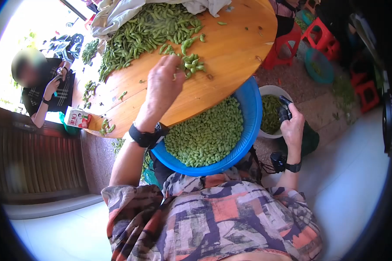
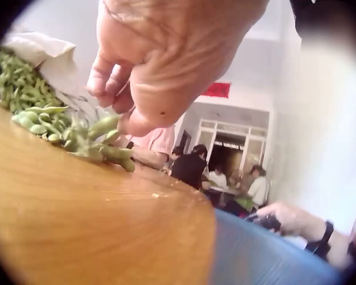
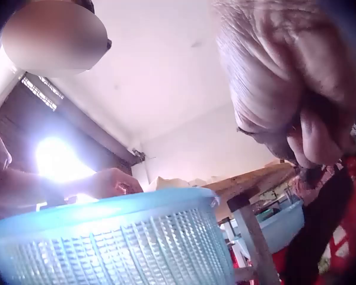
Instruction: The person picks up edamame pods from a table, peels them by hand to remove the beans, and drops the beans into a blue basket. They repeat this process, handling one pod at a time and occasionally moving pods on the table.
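My left hand [image 1: 164, 80] reaches over the round wooden table, at a small group of green soybean pods [image 1: 194, 65]. Its thumb and fingers pinch one soybean pod [image 2: 105, 126] in the left wrist view. My right hand [image 1: 292, 126] hangs over the right side, beside the white bucket [image 1: 265, 90] with green pods or husks in it. Black coverings [image 1: 285, 112] show on its fingers. In the right wrist view its fingers [image 3: 313, 139] curl, and I cannot tell whether they hold anything. Between the hands, a blue basket [image 1: 253, 126] holds many shelled green beans [image 1: 204, 135].
A large heap of pods [image 1: 148, 32] lies on the table [image 1: 235, 48] by a pale cloth [image 1: 117, 17]. At the table's left end stands a printed carton [image 1: 77, 118], with another person [image 1: 45, 93] beyond. Red stools [image 1: 321, 39] and a teal basin [image 1: 319, 65] stand on the right.
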### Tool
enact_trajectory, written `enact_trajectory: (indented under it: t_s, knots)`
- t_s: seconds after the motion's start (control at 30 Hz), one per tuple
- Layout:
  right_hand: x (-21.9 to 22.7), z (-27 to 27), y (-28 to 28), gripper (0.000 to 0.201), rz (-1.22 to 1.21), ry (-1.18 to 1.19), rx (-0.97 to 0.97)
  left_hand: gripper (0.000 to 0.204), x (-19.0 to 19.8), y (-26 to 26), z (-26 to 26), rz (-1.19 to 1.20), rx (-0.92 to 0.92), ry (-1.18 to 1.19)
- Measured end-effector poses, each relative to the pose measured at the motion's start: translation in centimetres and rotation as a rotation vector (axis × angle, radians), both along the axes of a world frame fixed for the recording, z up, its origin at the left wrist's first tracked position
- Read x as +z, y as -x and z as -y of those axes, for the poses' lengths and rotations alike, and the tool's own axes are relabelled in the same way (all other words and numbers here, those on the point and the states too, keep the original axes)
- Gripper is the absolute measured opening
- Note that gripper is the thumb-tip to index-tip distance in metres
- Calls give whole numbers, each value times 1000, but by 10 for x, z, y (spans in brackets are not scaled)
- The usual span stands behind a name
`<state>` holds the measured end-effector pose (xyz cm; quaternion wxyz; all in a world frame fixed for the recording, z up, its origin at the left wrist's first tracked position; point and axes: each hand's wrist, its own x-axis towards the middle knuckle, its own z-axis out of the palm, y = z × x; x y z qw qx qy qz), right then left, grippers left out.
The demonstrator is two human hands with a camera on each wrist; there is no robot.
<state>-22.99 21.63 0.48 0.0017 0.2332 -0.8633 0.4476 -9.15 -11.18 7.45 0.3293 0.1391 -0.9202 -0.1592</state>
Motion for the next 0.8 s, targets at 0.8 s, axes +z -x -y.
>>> enact_trajectory:
  t_s: [0.8]
  knots:
    - [30, 85, -67, 20, 909, 400, 753, 5, -52, -77, -113, -91, -232, -1318]
